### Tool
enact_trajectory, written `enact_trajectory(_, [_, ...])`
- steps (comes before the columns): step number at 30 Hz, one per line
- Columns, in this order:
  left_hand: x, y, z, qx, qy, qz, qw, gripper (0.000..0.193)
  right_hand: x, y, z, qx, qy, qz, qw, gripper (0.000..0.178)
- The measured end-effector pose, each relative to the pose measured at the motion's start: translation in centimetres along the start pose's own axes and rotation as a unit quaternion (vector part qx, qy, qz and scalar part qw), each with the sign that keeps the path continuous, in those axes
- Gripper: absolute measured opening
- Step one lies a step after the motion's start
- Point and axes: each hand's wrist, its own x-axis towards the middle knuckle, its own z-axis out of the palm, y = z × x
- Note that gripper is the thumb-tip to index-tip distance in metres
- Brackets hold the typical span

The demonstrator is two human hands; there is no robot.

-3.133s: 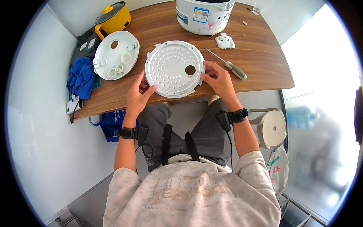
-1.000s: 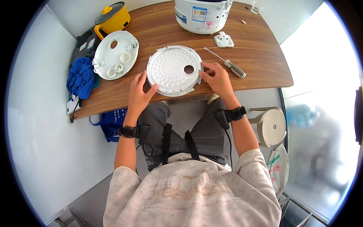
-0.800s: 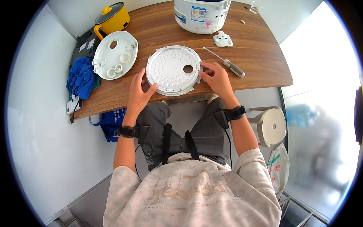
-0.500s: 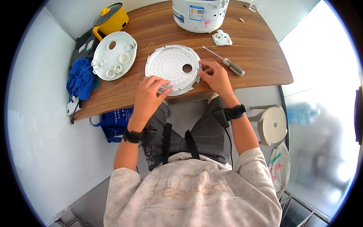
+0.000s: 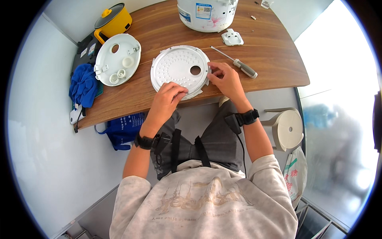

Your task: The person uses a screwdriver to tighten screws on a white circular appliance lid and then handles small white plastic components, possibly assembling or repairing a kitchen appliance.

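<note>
Both hands are on the round metal plate (image 5: 180, 71) lying flat at the table's (image 5: 270, 59) near edge: left hand (image 5: 169, 95) presses fingers on its front rim, right hand (image 5: 225, 77) pinches its right rim (screwdriver (image 5: 238, 63) just beyond, white lid (image 5: 117, 59) to the left).

Beige printed sweatshirt, sleeves pushed up, grey trousers, black wristbands with cables.

The rice cooker (image 5: 207, 14) is cut off by the top edge.
</note>
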Motion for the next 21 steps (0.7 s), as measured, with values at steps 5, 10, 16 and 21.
enact_trajectory(5, [0.2,-0.5,0.2,-0.011,-0.007,0.009,1.000,0.012,0.0,-0.2,0.0,-0.008,-0.002,0.003,1.000,0.041])
enact_trajectory(10, [0.3,-0.4,0.1,-0.031,-0.017,-0.004,0.999,0.011,-0.1,-0.4,0.0,-0.011,-0.002,-0.007,1.000,0.041])
enact_trajectory(16, [0.5,-0.6,0.2,-0.034,-0.023,-0.005,0.999,0.012,0.0,-0.3,0.0,-0.011,-0.001,-0.006,1.000,0.041])
enact_trajectory(21, [1.2,-1.1,0.3,-0.013,-0.025,0.018,0.999,0.012,0.1,-0.4,-0.2,0.038,-0.005,0.019,0.999,0.040])
